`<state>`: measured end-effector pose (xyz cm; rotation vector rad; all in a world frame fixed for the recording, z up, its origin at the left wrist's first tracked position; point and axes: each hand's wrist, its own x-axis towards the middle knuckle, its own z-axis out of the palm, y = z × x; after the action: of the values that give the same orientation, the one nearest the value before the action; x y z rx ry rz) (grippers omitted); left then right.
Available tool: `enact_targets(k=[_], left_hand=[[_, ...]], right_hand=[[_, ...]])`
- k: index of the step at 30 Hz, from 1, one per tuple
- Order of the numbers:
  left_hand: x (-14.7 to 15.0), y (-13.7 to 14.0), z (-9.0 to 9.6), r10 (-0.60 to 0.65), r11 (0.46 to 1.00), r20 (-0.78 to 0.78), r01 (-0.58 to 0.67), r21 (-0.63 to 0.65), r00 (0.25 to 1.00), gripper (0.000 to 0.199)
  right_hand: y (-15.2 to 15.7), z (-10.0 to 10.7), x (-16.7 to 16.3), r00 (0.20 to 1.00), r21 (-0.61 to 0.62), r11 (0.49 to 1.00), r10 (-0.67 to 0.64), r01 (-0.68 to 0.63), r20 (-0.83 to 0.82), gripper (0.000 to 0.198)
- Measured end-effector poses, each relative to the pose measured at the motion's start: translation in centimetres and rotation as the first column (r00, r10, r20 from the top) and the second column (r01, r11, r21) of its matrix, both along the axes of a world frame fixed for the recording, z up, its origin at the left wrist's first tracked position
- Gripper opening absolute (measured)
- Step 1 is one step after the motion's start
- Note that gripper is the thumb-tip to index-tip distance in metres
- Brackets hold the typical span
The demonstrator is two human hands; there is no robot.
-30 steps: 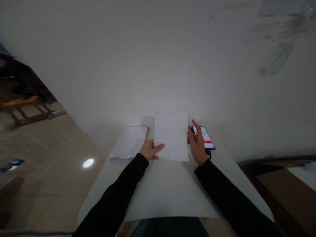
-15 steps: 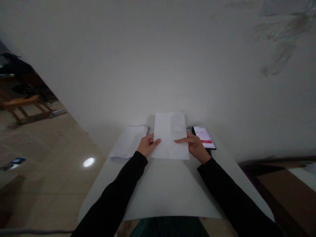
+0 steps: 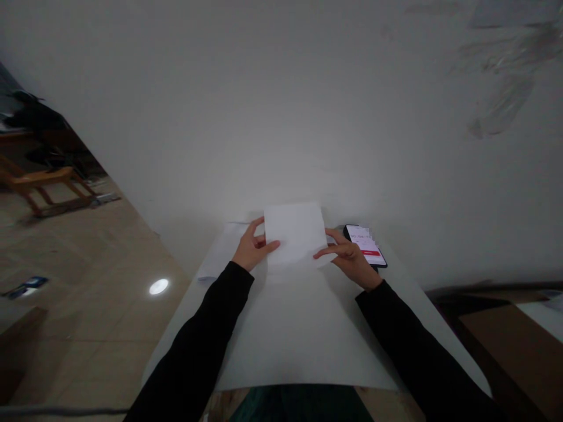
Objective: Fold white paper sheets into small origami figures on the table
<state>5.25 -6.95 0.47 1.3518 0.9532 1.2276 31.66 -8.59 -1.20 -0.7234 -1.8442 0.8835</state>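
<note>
My left fingers and right fingers pinch the white paper at opposite sides, likely for even support.

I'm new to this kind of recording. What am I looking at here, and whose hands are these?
There is no machine: these are a person's own bare hands, coming out of black sleeves. One camera, worn on the head, looks forward and down. The left hand and right hand hold a white sheet between them, one at each side, over a white table by a wall. More paper lies on the table by the left hand; a phone, screen lit, lies by the right.
</note>
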Motion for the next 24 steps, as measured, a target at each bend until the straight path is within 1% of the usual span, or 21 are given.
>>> enact_targets(k=[1, 2, 4, 5, 7, 8, 9, 11, 13, 15, 17, 19, 22, 24], left_hand=[[-0.3, 0.0, 0.6, 0.018, 0.999, -0.002, -0.018, 0.047, 1.000, 0.086], [-0.6, -0.1, 1.2, 0.046, 0.994, -0.022, -0.044, 0.098, 0.999, 0.087], [-1.4, -0.1, 2.0, 0.069, 0.980, -0.129, -0.044, 0.192, 0.989, 0.077], [-1.8, 0.0, 2.1, 0.048, 0.975, -0.206, -0.001, 0.220, 0.977, 0.065], [-2.6, 0.3, 1.8, -0.055, 0.965, -0.362, 0.143, 0.221, 0.931, 0.036], [-2.9, 0.5, 1.4, -0.108, 0.957, -0.422, 0.209, 0.201, 0.900, 0.025], [-3.0, 0.7, 0.9, -0.136, 0.951, -0.461, 0.247, 0.187, 0.877, 0.020], [-3.0, 1.0, 0.0, -0.144, 0.941, -0.501, 0.274, 0.196, 0.853, 0.020], [-2.4, 1.0, -0.7, -0.130, 0.925, -0.498, 0.287, 0.251, 0.857, 0.022], [-1.4, 0.7, -0.9, -0.120, 0.902, -0.477, 0.296, 0.314, 0.871, 0.021], [-0.4, 0.3, -0.9, -0.100, 0.885, -0.471, 0.295, 0.360, 0.876, 0.022], [0.6, -0.4, -0.7, -0.076, 0.878, -0.491, 0.291, 0.380, 0.868, 0.024], [1.7, -1.3, -0.3, -0.072, 0.882, -0.516, 0.296, 0.366, 0.854, 0.035], [2.2, -1.6, -0.1, -0.065, 0.888, -0.510, 0.283, 0.362, 0.858, 0.039]], right_hand=[[0.0, 0.1, 0.0, 0.999, -0.011, 0.999, 0.040, -0.039, 0.025, 0.014], [-0.1, 0.1, -0.1, 0.995, -0.021, 0.996, 0.082, -0.081, 0.052, 0.014], [-0.2, 0.1, -0.2, 0.982, -0.038, 0.987, 0.158, -0.154, 0.102, 0.013], [-0.2, 0.0, -0.3, 0.975, -0.046, 0.982, 0.185, -0.181, 0.123, 0.012], [-0.3, -0.2, -0.5, 0.962, -0.066, 0.975, 0.220, -0.212, 0.158, 0.011], [-0.3, -0.3, -0.5, 0.959, -0.072, 0.973, 0.228, -0.219, 0.167, 0.011], [-0.4, -0.4, -0.6, 0.958, -0.078, 0.972, 0.231, -0.220, 0.172, 0.011], [-0.5, -0.6, -0.8, 0.962, -0.083, 0.975, 0.219, -0.208, 0.164, 0.012], [-0.6, -0.6, -1.0, 0.970, -0.089, 0.980, 0.192, -0.180, 0.149, 0.016], [-0.6, -0.4, -1.2, 0.978, -0.090, 0.984, 0.163, -0.152, 0.131, 0.020], [-0.6, -0.3, -1.2, 0.988, -0.078, 0.991, 0.121, -0.113, 0.097, 0.021], [-0.4, -0.3, -1.2, 0.998, -0.077, 0.996, 0.045, -0.042, 0.041, 0.022], [-0.2, -0.4, -1.0, 0.995, -0.120, 0.990, -0.084, 0.077, -0.057, 0.020], [0.0, -0.5, -0.9, 0.984, -0.133, 0.984, -0.137, 0.122, -0.110, 0.016]])
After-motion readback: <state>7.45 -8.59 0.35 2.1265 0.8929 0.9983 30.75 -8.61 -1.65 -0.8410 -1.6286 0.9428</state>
